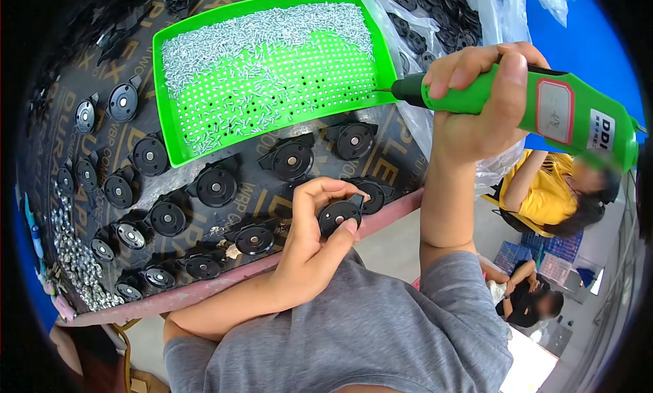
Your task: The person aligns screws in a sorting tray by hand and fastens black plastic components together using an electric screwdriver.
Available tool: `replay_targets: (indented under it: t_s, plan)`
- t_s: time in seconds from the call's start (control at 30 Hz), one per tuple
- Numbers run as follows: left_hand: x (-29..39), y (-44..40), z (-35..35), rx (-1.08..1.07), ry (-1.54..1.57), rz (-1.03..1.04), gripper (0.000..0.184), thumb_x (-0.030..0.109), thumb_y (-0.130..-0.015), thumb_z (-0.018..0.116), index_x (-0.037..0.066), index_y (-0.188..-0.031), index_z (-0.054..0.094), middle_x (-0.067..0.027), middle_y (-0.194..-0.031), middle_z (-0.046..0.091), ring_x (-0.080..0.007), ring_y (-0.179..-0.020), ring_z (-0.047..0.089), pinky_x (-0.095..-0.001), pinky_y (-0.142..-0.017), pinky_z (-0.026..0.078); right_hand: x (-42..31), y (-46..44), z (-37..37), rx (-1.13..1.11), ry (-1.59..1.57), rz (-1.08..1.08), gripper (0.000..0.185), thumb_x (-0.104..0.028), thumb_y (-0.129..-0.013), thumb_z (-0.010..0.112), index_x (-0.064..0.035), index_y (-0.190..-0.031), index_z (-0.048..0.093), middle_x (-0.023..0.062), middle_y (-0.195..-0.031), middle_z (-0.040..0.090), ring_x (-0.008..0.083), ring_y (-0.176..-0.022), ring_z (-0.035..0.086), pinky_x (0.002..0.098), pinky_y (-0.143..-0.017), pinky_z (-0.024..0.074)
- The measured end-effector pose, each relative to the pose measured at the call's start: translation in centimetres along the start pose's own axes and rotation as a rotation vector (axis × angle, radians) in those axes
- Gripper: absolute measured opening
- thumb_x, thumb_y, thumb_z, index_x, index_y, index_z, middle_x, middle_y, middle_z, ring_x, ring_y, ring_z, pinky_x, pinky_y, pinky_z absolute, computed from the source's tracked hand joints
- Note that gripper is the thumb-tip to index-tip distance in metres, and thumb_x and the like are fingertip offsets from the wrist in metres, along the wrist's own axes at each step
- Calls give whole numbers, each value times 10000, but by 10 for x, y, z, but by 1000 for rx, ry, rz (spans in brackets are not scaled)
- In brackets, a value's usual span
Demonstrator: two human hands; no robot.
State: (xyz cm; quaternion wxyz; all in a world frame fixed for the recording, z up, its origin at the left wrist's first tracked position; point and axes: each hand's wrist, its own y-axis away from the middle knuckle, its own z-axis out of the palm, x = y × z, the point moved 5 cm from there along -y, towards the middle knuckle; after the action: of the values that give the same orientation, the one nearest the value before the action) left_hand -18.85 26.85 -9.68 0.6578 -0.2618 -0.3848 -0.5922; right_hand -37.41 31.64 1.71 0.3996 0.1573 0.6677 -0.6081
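- Left hand (309,240): closed in a pinch, thumb and fingers gripping a black disc-shaped part (338,216) by its rim. Part located on the near side of the green tray, toward its right end; silvery centre visible, side tab projecting.
- Right hand (484,104): wrapped firmly round a green electric screwdriver (531,102), to the right of the tray. Body carries a red-bordered label and a white one. Bit points left and appears over the tray's right wall; contact cannot be determined.
- Black disc (373,201): just beside the left hand and partly covered by it, near side of the tray.
- Green perforated tray (386,70): filled with small silver screws (265,29), heaped along its far side and scattered loosely toward its near side.
- Further black discs (218,187): laid out in loose rows along the near side of the tray and around to its left, most with a silvery centre.
- Small shiny pieces (85,284): spread well to the left of the tray, on its near side.
- Pile of black parts (442,15): beyond the tray's right end, next to clear plastic sheeting (507,15).
- Desk (255,202): dark, gold-lettered surface beneath the tray; pinkish near edge.
- Background, well right of the tray: a person in a yellow top (534,189) and a person in a black top (520,311).
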Motion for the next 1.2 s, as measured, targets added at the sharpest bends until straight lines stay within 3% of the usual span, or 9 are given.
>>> replay_targets:
  t_s: [0.03, 0.1, 0.13, 0.2, 0.23, 0.27, 0.37, 0.43, 1.2]
  plan:
    - [0, 1, 0, 0, -2, 2, 352, 14, -941, 442, 25, -1249, 274, -146, -1205, 461, -125, -932, 529, -265, -774, 474, -1, 0, -2, 52, -52, -37, 174, -107, -879, 560, 22, -932, 456, 83, -484, 512, 138, -340, 463, 247, -384, 408]
    - [-3, 2, 0, 32, 28, -45, 330, 15, -942, 452, 9, -1240, 310, -125, -1195, 477, -116, -921, 536, -268, -799, 472, -18, 3, -8, -36, -45, 110, 249, -316, -936, 423, -70, -966, 443, 86, -610, 467, 191, -425, 448, 350, -434, 412]
    - [-3, 3, 0, 36, 30, -45, 330, 15, -942, 452, 9, -1240, 310, -125, -1195, 477, -116, -921, 536, -268, -799, 472, -23, -9, -1, -431, -509, -70, 309, -368, -940, 382, -77, -1005, 465, 71, -642, 454, 178, -443, 446, 348, -439, 408]
    - [-3, 3, 0, 49, 57, -58, 322, 17, -946, 458, -1, -1237, 321, -106, -1171, 500, -107, -909, 543, -268, -811, 474, -59, 6, -12, -278, -304, 20, 354, -382, -939, 375, -64, -1056, 479, 57, -663, 451, 163, -462, 443, 328, -440, 401]
    - [-3, 2, -1, 50, -24, -33, 311, 25, -956, 450, 1, -1237, 319, -106, -1150, 518, -105, -898, 550, -266, -803, 479, -81, 6, -5, -410, -225, 2, 410, -411, -937, 375, -48, -1098, 481, 47, -678, 452, 141, -471, 441, 303, -438, 388]
    - [-4, 2, -2, 53, -23, -41, 311, 25, -956, 450, 1, -1237, 319, -106, -1150, 518, -105, -898, 550, -266, -803, 479, -92, 9, -2, -459, -312, 86, 395, -391, -930, 434, -32, -1087, 479, 44, -691, 487, 121, -495, 489, 278, -452, 429]
    - [-2, 3, 0, 61, 46, -45, 300, 37, -967, 443, 3, -1235, 313, -126, -1164, 521, -106, -899, 553, -266, -811, 477, -107, 31, 6, -445, -295, -28, 313, -277, -883, 587, -47, -1060, 469, 32, -678, 540, 111, -485, 556, 221, -440, 493]
    - [-3, 4, -1, 63, 45, -48, 305, 37, -966, 444, 6, -1238, 309, -128, -1167, 521, -106, -898, 554, -267, -811, 479, -107, 42, 9, -465, -321, -22, 316, -266, -880, 601, -50, -1051, 448, 40, -663, 540, 121, -462, 556, 228, -417, 491]
    - [-4, 5, -4, 58, -106, 55, 280, -7, -947, 441, 1, -1204, 331, -140, -1161, 494, -131, -944, 523, -286, -849, 444, -97, 62, 11, -545, -318, -50, 323, -312, -923, 554, -70, -1025, 366, 62, -690, 544, 157, -489, 574, 262, -415, 517]
